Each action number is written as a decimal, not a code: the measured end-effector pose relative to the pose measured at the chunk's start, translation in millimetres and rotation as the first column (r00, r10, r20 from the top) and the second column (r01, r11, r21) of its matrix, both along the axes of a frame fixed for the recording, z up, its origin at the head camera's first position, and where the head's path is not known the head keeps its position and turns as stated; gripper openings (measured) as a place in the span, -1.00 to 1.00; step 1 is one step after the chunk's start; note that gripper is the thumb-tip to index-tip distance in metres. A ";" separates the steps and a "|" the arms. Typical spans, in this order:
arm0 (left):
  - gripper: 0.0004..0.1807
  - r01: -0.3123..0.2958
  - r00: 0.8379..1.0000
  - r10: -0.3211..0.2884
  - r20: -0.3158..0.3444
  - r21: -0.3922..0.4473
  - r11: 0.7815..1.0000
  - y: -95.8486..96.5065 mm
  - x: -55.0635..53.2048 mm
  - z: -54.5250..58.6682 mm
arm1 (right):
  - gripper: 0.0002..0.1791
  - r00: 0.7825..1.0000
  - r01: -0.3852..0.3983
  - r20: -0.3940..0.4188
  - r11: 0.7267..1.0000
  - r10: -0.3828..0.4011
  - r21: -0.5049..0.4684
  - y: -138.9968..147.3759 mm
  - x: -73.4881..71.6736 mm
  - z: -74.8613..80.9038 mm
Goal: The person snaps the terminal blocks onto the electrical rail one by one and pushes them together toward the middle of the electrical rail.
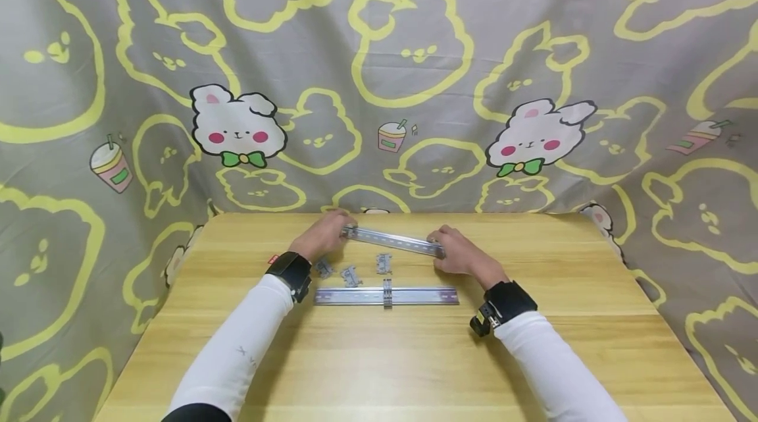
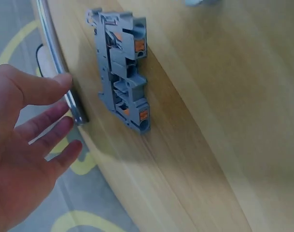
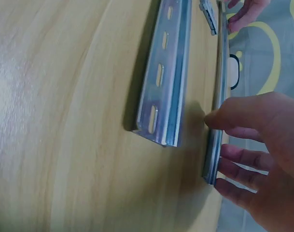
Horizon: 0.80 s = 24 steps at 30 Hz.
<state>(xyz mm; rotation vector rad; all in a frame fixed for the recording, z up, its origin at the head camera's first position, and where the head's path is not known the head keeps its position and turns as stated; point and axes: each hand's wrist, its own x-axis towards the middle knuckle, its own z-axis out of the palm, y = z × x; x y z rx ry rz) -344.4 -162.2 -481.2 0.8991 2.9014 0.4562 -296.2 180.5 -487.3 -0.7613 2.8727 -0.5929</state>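
Note:
At the back of the table a slotted metal DIN rail (image 1: 393,241) slants between the two hands. My left hand (image 1: 326,236) pinches its left end, the thumb on the near side and fingers behind. Its right end is between the thumb and fingers of my right hand (image 1: 460,252). In the left wrist view, a grey terminal block (image 2: 120,72) with orange parts is close beside the left hand. A second DIN rail (image 1: 349,296) lies nearer the front, with narrow grey terminal blocks (image 1: 387,293) standing across its middle.
Between the rails are more loose grey terminal blocks, one in the middle (image 1: 351,276) and one further right (image 1: 383,263). A small red tag (image 1: 273,259) shows by the left wrist. A patterned curtain (image 1: 414,79) hangs right behind the wooden table (image 1: 379,363).

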 end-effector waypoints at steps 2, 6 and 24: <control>-0.68 -0.003 1.000 0.003 0.005 -0.010 1.000 -0.9 -1.8 -1.7 | -0.39 1.000 -0.005 -0.002 1.000 0.005 0.010 -1.8 -1.8 -1.6; -0.74 0.007 1.000 -0.007 -0.006 -0.013 1.000 -1.6 -5.4 -3.8 | -0.40 1.000 0.005 -0.012 1.000 -0.005 0.030 -3.6 -3.4 -2.1; -0.70 -0.011 0.999 0.009 0.047 0.038 0.999 -8.8 7.3 10.9 | -0.42 0.998 -0.015 -0.065 1.000 0.017 0.018 -0.6 1.3 10.4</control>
